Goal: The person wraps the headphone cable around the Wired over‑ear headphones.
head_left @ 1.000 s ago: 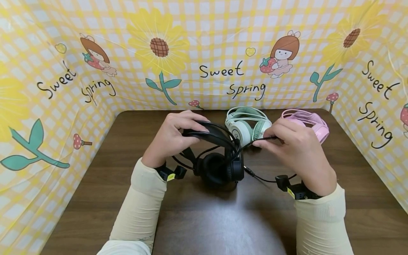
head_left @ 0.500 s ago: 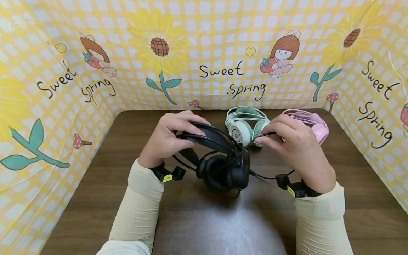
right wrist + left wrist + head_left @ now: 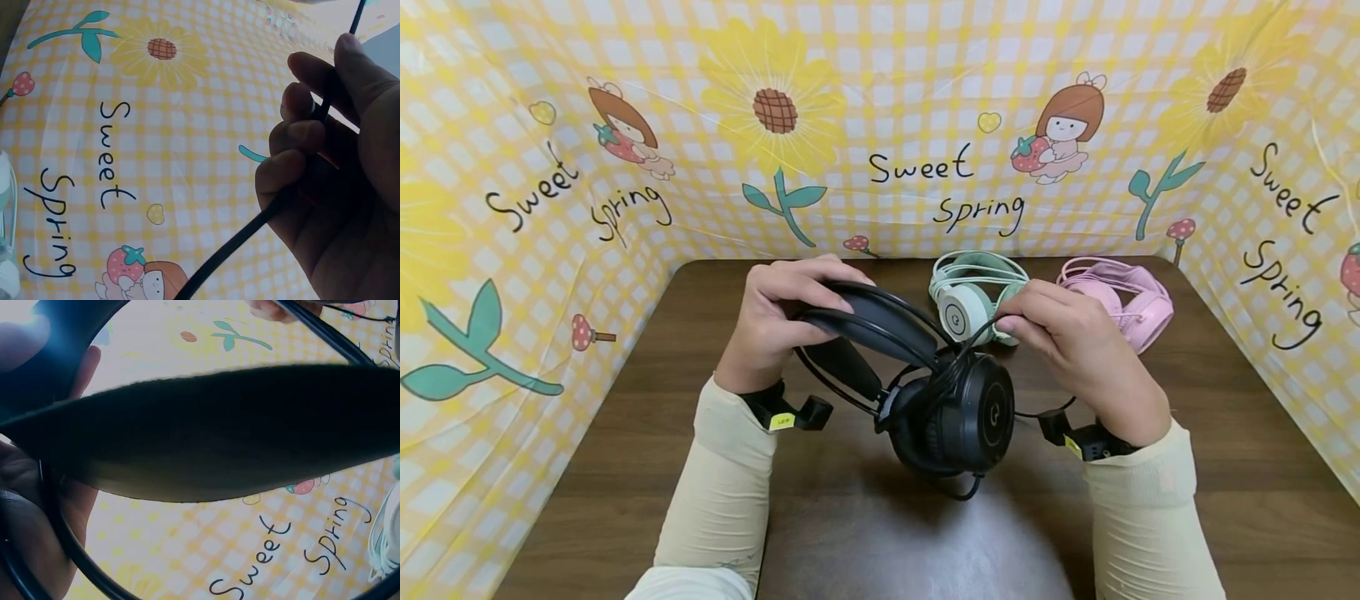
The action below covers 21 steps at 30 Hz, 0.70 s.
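Note:
Black over-ear headphones (image 3: 989, 417) hang tilted over the middle of the table, ear cups low and to the right. My left hand (image 3: 767, 325) grips the top of their headband (image 3: 880, 329), thumb underneath and fingers over it. In the left wrist view, the dark headband pad (image 3: 219, 434) fills the middle. My right hand (image 3: 1075, 354) pinches the black cable (image 3: 976, 335) to the upper right of the ear cups. Several strands of cable gather over the near ear cup. In the right wrist view, the cable (image 3: 240, 232) runs through the curled fingers (image 3: 284, 170).
Mint-green and white headphones (image 3: 964, 315) stand at the back of the brown table (image 3: 625, 450), just behind the right fingertips. Pink headphones (image 3: 1150, 315) lie at the back right. A yellow checked cloth (image 3: 917, 100) walls the table behind and on both sides.
The black headphones have swung so that the outer face of one ear cup shows, and they come nearer. The left hand has moved left, the right hand slightly left, both keeping hold.

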Motion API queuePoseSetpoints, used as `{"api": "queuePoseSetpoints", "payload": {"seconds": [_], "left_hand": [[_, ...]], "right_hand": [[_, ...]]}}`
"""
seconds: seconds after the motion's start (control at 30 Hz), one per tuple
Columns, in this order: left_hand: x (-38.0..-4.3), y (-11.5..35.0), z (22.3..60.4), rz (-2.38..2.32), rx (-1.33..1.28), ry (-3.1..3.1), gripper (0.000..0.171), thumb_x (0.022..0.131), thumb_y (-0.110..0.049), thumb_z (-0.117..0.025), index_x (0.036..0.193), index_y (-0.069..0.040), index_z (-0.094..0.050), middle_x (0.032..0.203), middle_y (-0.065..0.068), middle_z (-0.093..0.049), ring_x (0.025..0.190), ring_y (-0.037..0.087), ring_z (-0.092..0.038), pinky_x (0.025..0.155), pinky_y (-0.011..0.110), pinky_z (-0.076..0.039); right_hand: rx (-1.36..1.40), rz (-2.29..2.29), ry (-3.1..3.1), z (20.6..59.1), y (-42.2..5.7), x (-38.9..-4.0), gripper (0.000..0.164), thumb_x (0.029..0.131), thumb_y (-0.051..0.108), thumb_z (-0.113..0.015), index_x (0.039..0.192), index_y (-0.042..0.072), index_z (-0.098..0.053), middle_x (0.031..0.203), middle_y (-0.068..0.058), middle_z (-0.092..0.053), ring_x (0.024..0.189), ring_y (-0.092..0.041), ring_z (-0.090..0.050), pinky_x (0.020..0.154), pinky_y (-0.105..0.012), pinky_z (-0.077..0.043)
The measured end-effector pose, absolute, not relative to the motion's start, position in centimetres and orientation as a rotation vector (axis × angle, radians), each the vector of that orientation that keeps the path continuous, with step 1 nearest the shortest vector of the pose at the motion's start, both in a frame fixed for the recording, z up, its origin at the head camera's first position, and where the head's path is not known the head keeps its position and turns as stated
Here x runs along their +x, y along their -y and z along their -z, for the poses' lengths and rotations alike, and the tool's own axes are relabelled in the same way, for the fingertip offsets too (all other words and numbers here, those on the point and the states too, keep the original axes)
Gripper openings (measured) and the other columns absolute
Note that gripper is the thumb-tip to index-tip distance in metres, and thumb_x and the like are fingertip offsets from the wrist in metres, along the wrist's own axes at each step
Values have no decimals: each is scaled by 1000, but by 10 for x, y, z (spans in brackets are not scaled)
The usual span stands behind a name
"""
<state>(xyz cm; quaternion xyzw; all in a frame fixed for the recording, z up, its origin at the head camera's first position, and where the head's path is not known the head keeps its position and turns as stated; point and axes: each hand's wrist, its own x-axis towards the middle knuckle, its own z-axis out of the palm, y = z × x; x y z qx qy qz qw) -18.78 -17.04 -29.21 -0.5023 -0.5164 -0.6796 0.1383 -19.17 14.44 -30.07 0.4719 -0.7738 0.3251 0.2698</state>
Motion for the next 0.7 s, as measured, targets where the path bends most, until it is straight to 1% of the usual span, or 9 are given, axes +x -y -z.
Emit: {"api": "queuePoseSetpoints", "payload": {"seconds": [0.2, 0.37, 0.53, 0.6, 0.7], "left_hand": [[-185, 169, 293, 2089, -1416, 1417, 11, 78, -5, -79, 86, 1, -77, 103, 26, -67, 93, 43, -57, 73, 38, -51], [-182, 169, 293, 2135, -1351, 1371, 9, 74, -3, -77, 82, 1, -77, 100, 26, -68, 92, 44, -56, 72, 38, -50], [-183, 168, 294, 2131, -1284, 1358, 13, 69, 6, -70, 80, 2, -76, 99, 24, -68, 93, 45, -56, 74, 39, -50], [-183, 168, 295, 2139, -1256, 1351, 15, 70, 7, -69, 80, 1, -77, 100, 24, -68, 94, 45, -57, 75, 39, -51], [-186, 168, 298, 2181, -1215, 1293, 13, 73, 5, -73, 83, -1, -78, 101, 24, -68, 98, 43, -58, 77, 38, -52]], "right_hand": [[1269, -887, 2109, 306, -144, -196, 16, 97, 22, -58, 97, 10, -69, 87, 4, -62, 80, -9, -54, 74, -22, -42], [1241, -853, 2131, 307, -146, -198, 15, 98, 20, -58, 98, 9, -69, 88, 4, -64, 80, -9, -56, 75, -24, -43], [1226, -866, 2167, 311, -144, -201, 7, 93, 9, -64, 99, 10, -69, 87, 3, -64, 79, -8, -57, 74, -24, -45], [1204, -846, 2195, 314, -142, -204, 10, 91, 6, -65, 100, 10, -69, 87, 2, -65, 79, -10, -58, 74, -27, -46], [1159, -836, 2271, 321, -141, -208, 9, 93, 9, -64, 101, 11, -69, 88, 3, -65, 80, -10, -58, 73, -31, -48]]}}
